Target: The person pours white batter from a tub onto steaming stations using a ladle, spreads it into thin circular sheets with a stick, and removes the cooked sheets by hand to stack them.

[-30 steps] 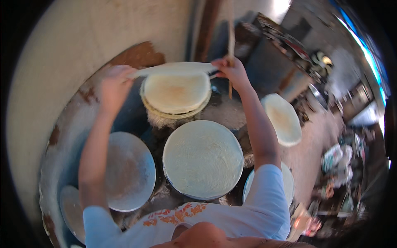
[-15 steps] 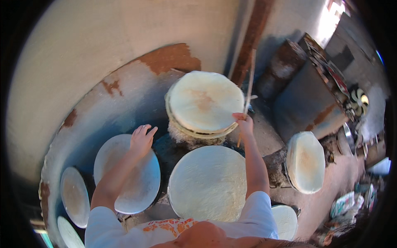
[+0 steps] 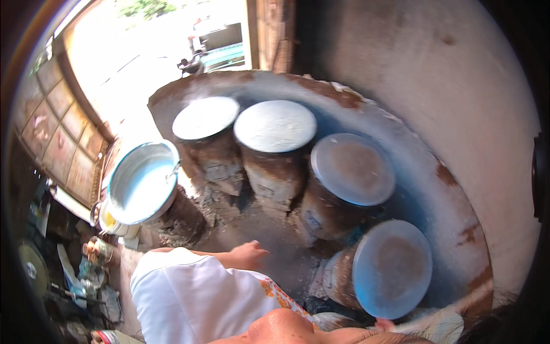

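My left hand (image 3: pixel 248 255) is held out over the floor in front of my white shirt, fingers loosely bent and slightly blurred, with nothing visible in them. My right hand (image 3: pixel 385 325) shows only in small part at the lower edge, beside the nearest round metal lid (image 3: pixel 392 269). A thin pale stick (image 3: pixel 452 304), smeared by motion, slants away from this hand. Another metal lid (image 3: pixel 352 169) covers the drum-like stand beyond. Farther off, a white round top (image 3: pixel 275 126) and a second white top (image 3: pixel 204 117) sit on similar brown stands.
At the left, a wide metal basin (image 3: pixel 143 182) of white liquid, with a handle sticking out, rests on a stand. A curved low wall (image 3: pixel 441 166) runs behind the stands. A bright doorway lies at the far left, and clutter (image 3: pixel 86 275) fills the lower left.
My view has swung left, from the stand by the wall to the doorway side. My left hand has come down from above a lid; my right hand has dropped to the lower edge.
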Action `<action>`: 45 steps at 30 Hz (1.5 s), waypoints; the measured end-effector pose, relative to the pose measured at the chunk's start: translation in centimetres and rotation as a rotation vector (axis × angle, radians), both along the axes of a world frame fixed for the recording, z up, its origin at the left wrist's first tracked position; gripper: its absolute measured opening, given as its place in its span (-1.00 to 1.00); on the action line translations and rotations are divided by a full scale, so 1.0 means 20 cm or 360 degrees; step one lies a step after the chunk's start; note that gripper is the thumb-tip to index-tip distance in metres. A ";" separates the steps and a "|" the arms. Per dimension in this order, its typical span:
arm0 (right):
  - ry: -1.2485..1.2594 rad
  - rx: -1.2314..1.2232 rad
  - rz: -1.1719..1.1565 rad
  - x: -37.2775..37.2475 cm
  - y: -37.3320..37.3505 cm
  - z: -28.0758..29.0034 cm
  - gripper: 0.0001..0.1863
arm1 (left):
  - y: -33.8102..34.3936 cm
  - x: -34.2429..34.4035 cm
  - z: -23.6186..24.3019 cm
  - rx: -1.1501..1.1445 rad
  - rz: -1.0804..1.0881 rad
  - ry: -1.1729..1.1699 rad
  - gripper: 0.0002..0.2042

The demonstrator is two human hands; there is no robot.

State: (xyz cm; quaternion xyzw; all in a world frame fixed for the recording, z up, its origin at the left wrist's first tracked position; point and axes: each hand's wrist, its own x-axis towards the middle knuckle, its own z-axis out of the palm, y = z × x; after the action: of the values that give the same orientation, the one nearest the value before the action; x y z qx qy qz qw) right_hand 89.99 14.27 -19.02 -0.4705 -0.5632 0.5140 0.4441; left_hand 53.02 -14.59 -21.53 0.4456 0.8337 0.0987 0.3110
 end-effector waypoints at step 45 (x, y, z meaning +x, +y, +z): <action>-0.1405 0.0375 0.2545 -3.86 -2.55 -0.43 -0.57 | -1.80 -2.42 -0.86 0.2732 0.3203 -0.2685 -0.67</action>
State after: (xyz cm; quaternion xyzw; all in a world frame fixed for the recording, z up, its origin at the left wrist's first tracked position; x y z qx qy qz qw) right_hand 12.81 -36.81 -27.57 -0.0463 -0.8879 0.3811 -0.2534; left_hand 4.67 -50.55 -38.81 -0.4167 0.0664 0.8955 0.1419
